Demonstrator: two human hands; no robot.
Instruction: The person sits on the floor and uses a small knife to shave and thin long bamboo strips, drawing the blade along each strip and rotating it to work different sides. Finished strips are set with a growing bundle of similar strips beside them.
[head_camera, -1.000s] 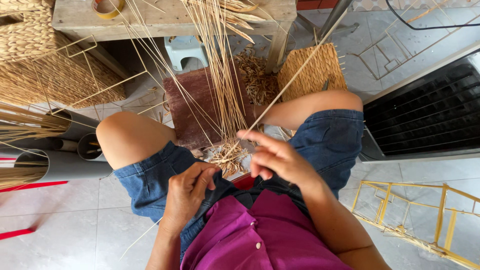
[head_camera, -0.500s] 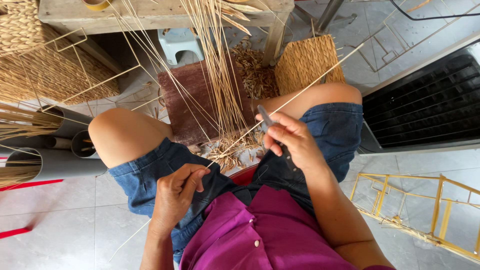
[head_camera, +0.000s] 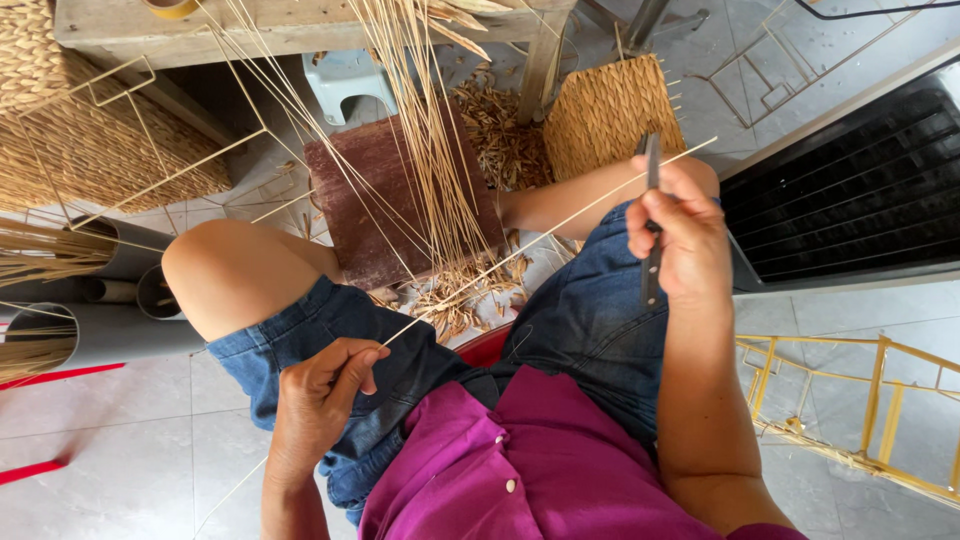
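Straw strand (head_camera: 520, 255) is pinched in left hand (head_camera: 320, 400); dark blade tool (head_camera: 651, 215) is clenched in right hand (head_camera: 675, 235). Stripping step judged underway; steady tension needed next.

I have one view only, from the camera on the wearer's head, so nothing is shared with a second view. It looks steeply down over the chest and lap, facing forward past the knees to the floor. It sits close: the left hand (head_camera: 320, 400) and right hand (head_camera: 680, 235) fill the middle, each gripping the stalk (head_camera: 540, 240) stretched between them. Beyond the grip lie a board (head_camera: 365, 215) and a bench (head_camera: 290, 30) at the top edge.
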